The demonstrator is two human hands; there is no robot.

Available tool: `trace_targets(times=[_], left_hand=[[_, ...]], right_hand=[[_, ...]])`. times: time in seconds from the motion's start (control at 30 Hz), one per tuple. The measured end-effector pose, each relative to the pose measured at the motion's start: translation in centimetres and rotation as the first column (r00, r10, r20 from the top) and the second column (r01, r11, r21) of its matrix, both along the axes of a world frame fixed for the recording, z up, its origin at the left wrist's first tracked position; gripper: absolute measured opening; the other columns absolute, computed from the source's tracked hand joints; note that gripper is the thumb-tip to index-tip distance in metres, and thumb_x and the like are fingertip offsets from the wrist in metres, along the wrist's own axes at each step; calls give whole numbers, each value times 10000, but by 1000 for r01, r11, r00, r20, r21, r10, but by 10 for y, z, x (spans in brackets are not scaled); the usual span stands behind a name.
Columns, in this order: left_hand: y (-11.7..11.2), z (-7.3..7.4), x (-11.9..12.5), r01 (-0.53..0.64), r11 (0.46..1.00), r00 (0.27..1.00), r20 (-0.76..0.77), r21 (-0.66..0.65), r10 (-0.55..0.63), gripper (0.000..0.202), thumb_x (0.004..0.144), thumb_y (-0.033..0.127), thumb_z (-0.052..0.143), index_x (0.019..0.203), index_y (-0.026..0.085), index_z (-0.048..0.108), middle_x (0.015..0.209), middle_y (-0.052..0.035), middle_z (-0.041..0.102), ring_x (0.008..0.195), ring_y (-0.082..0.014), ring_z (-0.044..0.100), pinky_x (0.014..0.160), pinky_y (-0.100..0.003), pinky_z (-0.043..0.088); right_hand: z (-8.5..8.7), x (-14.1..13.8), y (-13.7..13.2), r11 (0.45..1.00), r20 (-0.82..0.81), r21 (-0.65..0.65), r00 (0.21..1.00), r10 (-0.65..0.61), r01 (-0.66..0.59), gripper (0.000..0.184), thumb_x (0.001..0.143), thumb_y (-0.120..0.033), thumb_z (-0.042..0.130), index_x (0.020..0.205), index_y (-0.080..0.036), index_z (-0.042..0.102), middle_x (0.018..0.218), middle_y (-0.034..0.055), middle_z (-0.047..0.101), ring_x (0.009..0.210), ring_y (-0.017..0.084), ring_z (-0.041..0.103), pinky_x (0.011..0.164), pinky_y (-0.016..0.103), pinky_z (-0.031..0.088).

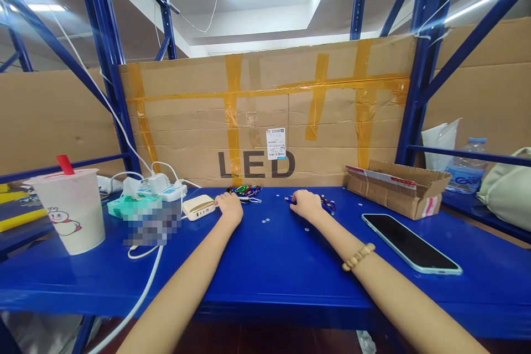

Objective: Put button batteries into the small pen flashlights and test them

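Note:
Both my arms reach forward over a blue shelf top [274, 265]. My left hand [230, 206] rests curled on the surface beside a heap of small coloured keychain carabiners [245, 191]; its fingers are hidden from me. My right hand [306, 202] lies with its fingers bent down over a small blue item [287, 198], next to more small pieces [328, 204]; whether it grips anything I cannot make out. A bead bracelet [358, 256] circles my right wrist. A few tiny round discs [264, 222] lie between the hands.
A phone [410, 243] lies face up at right, behind it an open cardboard box [398, 187]. At left stand a drink cup [71, 207], a tissue pack [131, 204], a power strip with chargers [162, 190] and a beige power bank [198, 207]. A taped cardboard wall [265, 116] closes the back.

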State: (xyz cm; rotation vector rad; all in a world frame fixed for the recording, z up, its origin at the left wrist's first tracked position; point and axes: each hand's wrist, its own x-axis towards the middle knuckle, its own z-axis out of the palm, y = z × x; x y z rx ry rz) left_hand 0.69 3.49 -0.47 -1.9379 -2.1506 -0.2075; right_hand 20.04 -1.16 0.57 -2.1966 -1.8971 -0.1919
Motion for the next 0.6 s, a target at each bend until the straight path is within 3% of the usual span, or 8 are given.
trace_targets(times=[0.2, 0.33, 0.47, 0.6], left_hand=[[7, 4, -17, 42, 999, 999, 9, 34, -43, 339, 745, 137, 448, 1056, 98, 575, 1135, -188, 550, 1081, -285, 469, 882, -373, 277], [5, 3, -8, 186, 982, 974, 121, 39, -190, 313, 702, 246, 513, 984, 148, 607, 1093, -144, 588, 1053, -295, 487, 887, -409, 307], [2, 0, 6, 379, 923, 916, 113, 66, -384, 263, 727, 157, 467, 935, 161, 628, 1036, -115, 626, 1022, -265, 524, 897, -401, 329], [-3, -4, 17, 559, 819, 806, 144, 131, -574, 220, 763, 160, 474, 927, 170, 620, 1010, -92, 631, 973, -236, 551, 855, -354, 378]], right_hand=[[0, 1, 1, 999, -24, 37, 1000, 14, -13, 185, 749, -227, 536, 895, -188, 642, 1010, 81, 630, 934, 215, 582, 717, 289, 409], [-2, 2, 3, 998, -39, 55, 999, 25, -23, 188, 744, -218, 537, 891, -185, 649, 1007, 88, 633, 927, 224, 584, 712, 293, 412], [-3, 3, 5, 992, -51, 93, 995, 87, -82, 189, 750, -216, 529, 891, -184, 651, 982, 83, 637, 913, 216, 584, 703, 284, 414], [-5, 2, 4, 933, -64, 147, 939, 339, -327, 207, 751, -241, 544, 936, -219, 635, 941, 40, 637, 884, 181, 584, 695, 260, 416]])
